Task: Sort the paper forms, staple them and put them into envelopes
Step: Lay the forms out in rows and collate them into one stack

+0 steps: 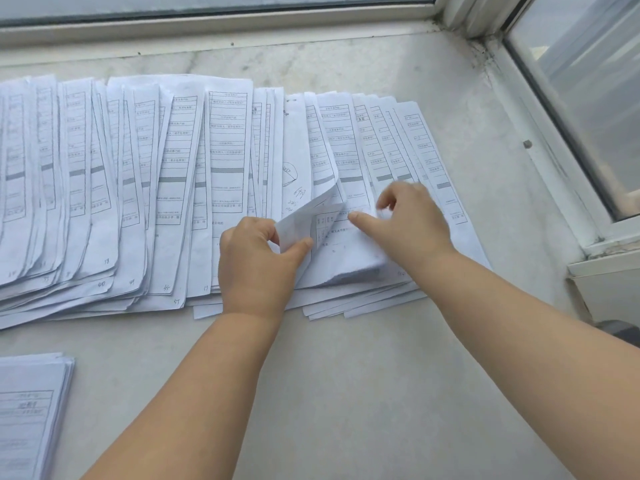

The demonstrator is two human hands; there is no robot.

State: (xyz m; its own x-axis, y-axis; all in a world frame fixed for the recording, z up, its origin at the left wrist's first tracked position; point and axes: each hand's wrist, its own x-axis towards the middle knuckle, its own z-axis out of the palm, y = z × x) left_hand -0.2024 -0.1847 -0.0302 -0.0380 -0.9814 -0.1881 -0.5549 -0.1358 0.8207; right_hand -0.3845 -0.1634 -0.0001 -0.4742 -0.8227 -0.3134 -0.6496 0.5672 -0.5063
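A long fan of overlapping white paper forms (145,188) lies across the marble sill, with handwritten numbers at their lower corners. My left hand (256,261) pinches the lower corner of one form (311,220) between thumb and fingers and curls it up and back, showing the printed sheet beneath. My right hand (408,220) rests on the forms just to the right, its forefinger pointing left onto the uncovered sheet and its thumb raised. A second, squared stack of forms (31,410) sits at the lower left edge of view.
The marble sill (363,393) runs bare toward me in front of the fan. White window frames (540,140) close it off at the back and right. A white ledge (602,271) and a dark object (620,327) are at the right edge.
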